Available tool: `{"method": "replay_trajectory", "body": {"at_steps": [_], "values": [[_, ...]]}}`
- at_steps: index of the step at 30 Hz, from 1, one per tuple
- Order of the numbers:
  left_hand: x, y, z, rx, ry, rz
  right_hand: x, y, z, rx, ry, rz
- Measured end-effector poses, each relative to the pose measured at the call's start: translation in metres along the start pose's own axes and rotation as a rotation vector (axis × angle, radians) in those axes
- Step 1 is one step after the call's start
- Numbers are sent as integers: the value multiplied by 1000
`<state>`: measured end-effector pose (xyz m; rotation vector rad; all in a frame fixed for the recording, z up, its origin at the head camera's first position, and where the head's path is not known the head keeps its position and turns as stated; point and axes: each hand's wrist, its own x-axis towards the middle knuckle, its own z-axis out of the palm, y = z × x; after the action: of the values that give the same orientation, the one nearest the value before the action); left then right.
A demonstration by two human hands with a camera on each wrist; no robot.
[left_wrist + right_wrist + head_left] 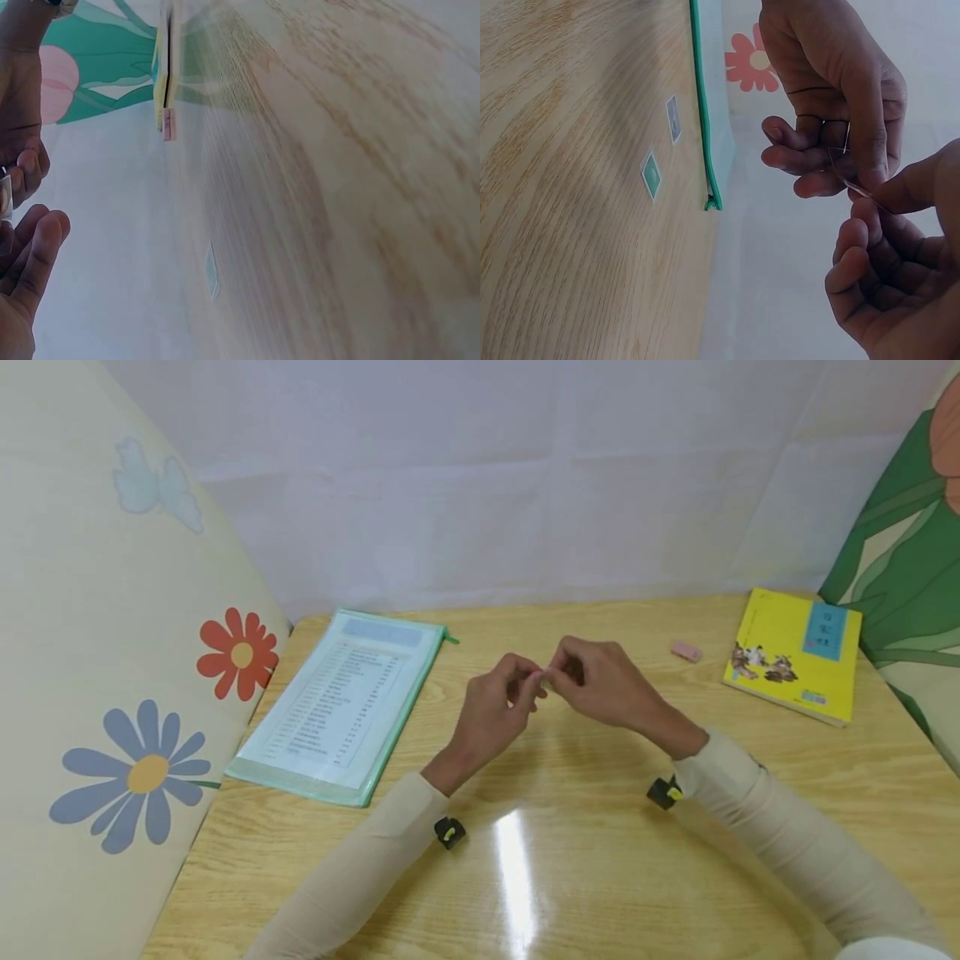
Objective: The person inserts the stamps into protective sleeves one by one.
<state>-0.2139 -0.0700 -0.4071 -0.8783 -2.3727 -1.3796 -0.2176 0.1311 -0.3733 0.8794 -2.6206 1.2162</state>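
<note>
My left hand (pixel 495 706) and right hand (pixel 600 681) meet above the middle of the table, fingertips close together. Between them is a small, thin, white-edged square (pixel 5 197), like a stamp or sticker. The right wrist view shows it nearly edge-on as a thin clear-edged piece (pixel 855 187), pinched by thumb and fingers of both the left hand (pixel 840 82) and the right hand (pixel 907 277). Its face is mostly hidden. Two similar pieces lie flat on the tabletop in that view: a green one (pixel 652 175) and a grey one (pixel 673 118).
At the left lies a clear zip folder (pixel 337 710) with green edging and a printed list inside. A yellow book (pixel 795 656) rests at the right, with a pink eraser-like block (pixel 686 650) beside it. A white cloth (pixel 510 485) hangs behind the wooden table (pixel 600 860).
</note>
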Motion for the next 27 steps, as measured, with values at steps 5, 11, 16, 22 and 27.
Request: {"method": "replay_trajectory", "body": {"at_steps": [5,11,16,22,27], "values": [[-1,-1,1,1,7,23,0,-2,0,5,3,23],[0,-1,-1,3,3,38,0,-2,0,5,-7,11],[0,0,-3,-3,-2,24,-1,-1,-2,12,-33,6],[-1,2,-5,-36,4,23,-1,2,-2,15,-23,-13],[-2,3,-5,-62,18,-1,-1,4,-3,10,-4,-46]]}}
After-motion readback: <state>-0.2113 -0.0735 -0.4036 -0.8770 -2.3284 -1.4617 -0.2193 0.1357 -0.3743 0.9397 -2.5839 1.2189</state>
